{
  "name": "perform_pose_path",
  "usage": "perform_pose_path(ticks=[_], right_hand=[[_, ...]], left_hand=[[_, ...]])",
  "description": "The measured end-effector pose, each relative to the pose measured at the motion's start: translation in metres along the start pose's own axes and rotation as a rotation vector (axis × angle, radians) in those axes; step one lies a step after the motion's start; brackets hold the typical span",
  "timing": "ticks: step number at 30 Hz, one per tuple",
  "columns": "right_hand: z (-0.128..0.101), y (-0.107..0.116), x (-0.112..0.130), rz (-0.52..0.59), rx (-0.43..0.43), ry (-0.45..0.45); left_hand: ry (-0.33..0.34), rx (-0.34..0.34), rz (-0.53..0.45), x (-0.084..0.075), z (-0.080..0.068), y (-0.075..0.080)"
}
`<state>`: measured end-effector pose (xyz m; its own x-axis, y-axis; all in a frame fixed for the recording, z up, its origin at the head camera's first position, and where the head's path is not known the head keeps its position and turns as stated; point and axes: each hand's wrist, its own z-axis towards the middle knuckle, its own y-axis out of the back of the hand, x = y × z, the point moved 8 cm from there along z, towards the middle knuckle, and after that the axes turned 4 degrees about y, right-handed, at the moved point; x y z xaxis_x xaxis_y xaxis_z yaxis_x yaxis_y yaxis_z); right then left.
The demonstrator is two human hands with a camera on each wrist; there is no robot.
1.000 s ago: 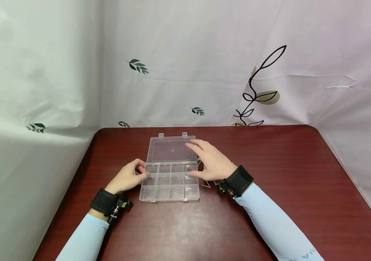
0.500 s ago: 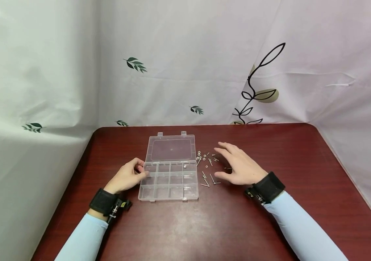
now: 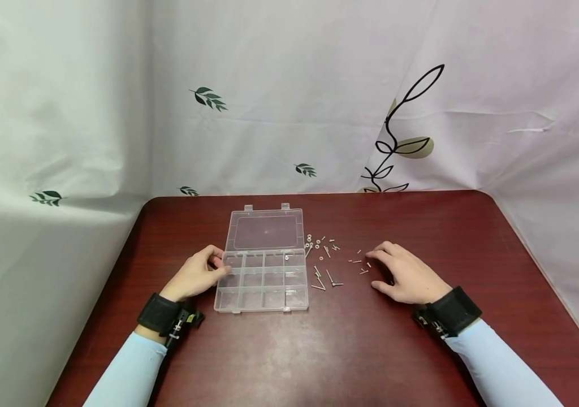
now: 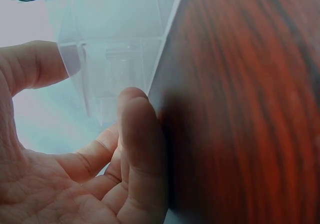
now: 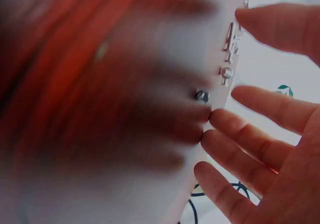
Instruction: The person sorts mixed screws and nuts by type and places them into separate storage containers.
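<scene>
Left hand (image 3: pixel 195 277) gripping left edge of open clear plastic compartment box (image 3: pixel 264 277) mid dark red wooden counter (image 3: pixel 320 350), seemingly steadying it; right hand (image 3: pixel 406 277) fingers spread, empty, beside scattered small metal screws (image 3: pixel 326 260).

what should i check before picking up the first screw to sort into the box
1. Organizer box lid open and lying flat: ok.
2. Left hand steadying the box's left edge, thumb and fingers on the wall: ok.
3. Right hand empty, fingers relaxed on the table: ok.
4. Loose screws and nuts lie on the table between box and right hand, apart from each other: ok.
5. Compartments free to receive parts: nearly all look empty; one small piece in the upper right cell: ok.
6. Screw sizes told apart: cannot tell, too small.
</scene>
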<state>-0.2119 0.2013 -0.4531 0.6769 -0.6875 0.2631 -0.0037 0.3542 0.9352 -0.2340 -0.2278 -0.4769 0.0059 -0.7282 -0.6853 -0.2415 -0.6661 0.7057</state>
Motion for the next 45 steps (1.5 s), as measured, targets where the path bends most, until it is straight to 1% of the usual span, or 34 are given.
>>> perform_pose_path(ticks=[6, 11, 16, 21, 27, 31, 37, 41, 45], right_hand=[[0.006, 0.000, 0.002, -0.029, -0.005, 0.039], [0.015, 0.000, 0.006, -0.053, -0.042, 0.081], [0.019, 0.002, 0.010, -0.084, -0.072, 0.089], [0.024, 0.001, 0.007, -0.093, -0.058, 0.040], [0.037, 0.006, 0.007, -0.085, -0.067, -0.023], [0.055, 0.013, 0.019, -0.052, -0.099, -0.012], [0.090, 0.020, 0.051, -0.007, -0.151, 0.069], [0.111, 0.019, 0.072, 0.040, -0.169, 0.113], [0.127, 0.015, 0.089, 0.069, -0.177, 0.148]], left_hand=[[-0.002, -0.004, 0.001, 0.000, -0.001, 0.002], [0.000, -0.011, 0.012, 0.001, 0.000, 0.001], [-0.002, -0.004, 0.003, 0.001, 0.000, 0.000], [-0.012, 0.011, -0.015, 0.001, 0.000, -0.001], [-0.023, 0.009, 0.000, 0.000, 0.000, 0.000], [-0.023, 0.002, 0.005, 0.000, 0.000, 0.001], [-0.017, 0.005, 0.000, 0.001, 0.000, 0.001], [-0.017, 0.006, -0.006, 0.000, 0.000, 0.001], [-0.020, 0.004, -0.012, 0.000, 0.000, 0.001]])
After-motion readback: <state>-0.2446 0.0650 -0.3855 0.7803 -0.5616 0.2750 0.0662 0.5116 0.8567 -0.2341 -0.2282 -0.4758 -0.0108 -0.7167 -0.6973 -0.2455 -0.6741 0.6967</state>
